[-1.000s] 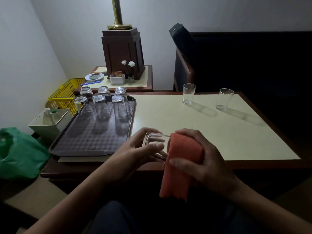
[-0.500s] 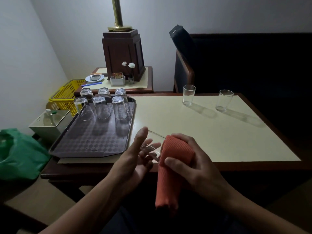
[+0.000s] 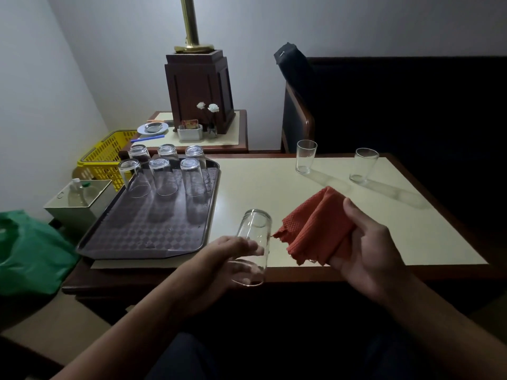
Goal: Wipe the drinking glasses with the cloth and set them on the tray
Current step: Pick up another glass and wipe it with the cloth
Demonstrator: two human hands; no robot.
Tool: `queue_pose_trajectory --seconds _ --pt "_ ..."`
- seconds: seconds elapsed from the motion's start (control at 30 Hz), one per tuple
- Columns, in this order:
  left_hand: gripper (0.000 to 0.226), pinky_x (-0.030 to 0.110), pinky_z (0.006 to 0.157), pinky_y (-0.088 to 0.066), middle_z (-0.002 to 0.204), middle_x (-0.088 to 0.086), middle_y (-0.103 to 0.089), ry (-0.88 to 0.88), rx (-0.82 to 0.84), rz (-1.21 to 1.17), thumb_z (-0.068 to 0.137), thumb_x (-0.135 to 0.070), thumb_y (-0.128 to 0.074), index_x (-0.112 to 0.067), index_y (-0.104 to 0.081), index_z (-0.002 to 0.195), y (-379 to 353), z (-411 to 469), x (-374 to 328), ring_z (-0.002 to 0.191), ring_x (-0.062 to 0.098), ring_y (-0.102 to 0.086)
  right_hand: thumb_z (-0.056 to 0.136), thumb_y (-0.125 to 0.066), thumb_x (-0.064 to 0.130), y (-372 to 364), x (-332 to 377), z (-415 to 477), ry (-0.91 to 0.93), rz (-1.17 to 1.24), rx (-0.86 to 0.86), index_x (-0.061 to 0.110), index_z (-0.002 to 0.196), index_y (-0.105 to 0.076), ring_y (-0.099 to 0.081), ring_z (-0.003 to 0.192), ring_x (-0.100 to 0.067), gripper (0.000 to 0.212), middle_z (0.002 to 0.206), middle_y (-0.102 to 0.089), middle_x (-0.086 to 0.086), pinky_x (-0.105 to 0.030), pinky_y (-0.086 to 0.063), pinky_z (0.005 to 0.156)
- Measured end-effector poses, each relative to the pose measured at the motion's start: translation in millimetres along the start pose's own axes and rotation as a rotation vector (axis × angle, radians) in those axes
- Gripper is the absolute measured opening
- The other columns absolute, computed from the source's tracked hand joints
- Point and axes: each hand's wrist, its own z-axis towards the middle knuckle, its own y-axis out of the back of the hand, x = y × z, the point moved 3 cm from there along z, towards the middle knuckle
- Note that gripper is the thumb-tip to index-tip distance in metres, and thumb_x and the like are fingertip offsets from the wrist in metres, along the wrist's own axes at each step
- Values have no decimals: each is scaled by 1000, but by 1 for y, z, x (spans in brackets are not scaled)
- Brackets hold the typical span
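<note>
**Head view: glass in your left hand, tray is the next stop**

Your left hand [image 3: 233, 256] curls its fingers round the lower half of a drinking glass [image 3: 253, 242]. The glass is held base up, with the mouth tipped toward you, above the near edge of the table [image 3: 384, 229]. At three o'clock from it, your right hand [image 3: 365, 250] holds the orange cloth [image 3: 315, 226] bunched between thumb and fingers. Cloth and glass sit just apart, not touching, so I judge the wiping of this one is done and the step in hand is the transfer.

The tray [image 3: 142, 231] lies at ten o'clock from the glass. Six glasses [image 3: 164, 178] stand mouth-down in two rows at its far end, and the nearer part is bare. The next move calls for carrying the glass toward ten o'clock and setting it mouth-down in front of the near row without knocking it.

An upright glass [image 3: 306, 157] at one o'clock and a second upright glass [image 3: 363, 165] at two o'clock stand on the table, well apart from your hands. They probably come next.
</note>
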Motion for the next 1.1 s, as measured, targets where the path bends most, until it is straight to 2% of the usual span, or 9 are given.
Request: queue_pose_trajectory --seconds 0.2,0.33,0.47,0.63,0.73,0.9,0.97,1.03,1.1 --pt "61 28 74 -56 115 12 -68 -124 184 371 78 -3 -74 -24 -65 135 -1 -8 -11 87 25 -65 107 -43 53 3 -4 4 37 -175 53 10 135 -65 -75 111 -34 56 123 -76 -18 -48 -59 86" --pt "57 32 74 -56 114 10 -74 -149 82 540 74 -13 -82 -14 -59 126 -1 -4 -9 91 25 -69 101 -34 69 -5 -7 -8 -56 -368 426 20 132 -73 -68 125 -31 70 135 -72 -13 -49 -51 103" --pt "45 29 64 -55 103 14 -74 -76 11 221 83 -14 -80 0 -58 119 1 -1 -6 82 24 -66 101 -65 43 -8 -10 -19 464 -1027 622 33 127 -75 -55 140 -8 30 146 -61 20 -42 -55 109" --pt "53 32 69 -57 109 21 -72 -110 98 128 83 -25 -74 2 -54 123 -3 -3 -9 86 30 -69 81 -91 39 -14 -13 -26 737 -1198 551 36 139 -59 -56 136 -11 67 145 -56 21 -32 -56 103" --pt "56 43 84 -59 128 29 -62 -249 218 137 80 -5 -80 -6 -52 128 -4 -8 -15 104 43 -63 78 -94 24 -14 -16 -25 562 -971 446 39 132 -62 -64 122 -13 64 135 -59 19 -26 -57 93" --pt "55 44 90 -57 133 19 -61 -394 240 311 80 2 -77 -11 -54 129 -6 -16 -19 104 38 -63 78 -88 23 -21 -23 -21 -183 -243 525 27 126 -71 -71 114 -36 51 134 -59 -24 -52 -64 90" --pt "49 39 80 -60 124 23 -65 -301 165 210 83 -12 -74 -8 -55 129 -9 -13 -18 94 36 -67 78 -92 16 -18 -16 -23 1 -473 533 32 127 -69 -71 113 -28 56 137 -58 -14 -44 -64 88" --pt "56 29 60 -58 97 23 -69 -125 28 95 82 -38 -72 -2 -55 122 -7 -6 -13 72 29 -68 79 -94 22 -20 -11 -30 513 -1041 521 37 134 -63 -65 121 -15 65 142 -56 8 -29 -60 91" --pt "65 26 47 -51 78 18 -66 10 -23 134 83 -55 -68 -2 -54 118 -5 -3 -8 57 27 -63 82 -91 26 -22 -18 -34 924 -1316 568 33 140 -59 -56 132 -12 67 150 -49 11 -22 -57 94"
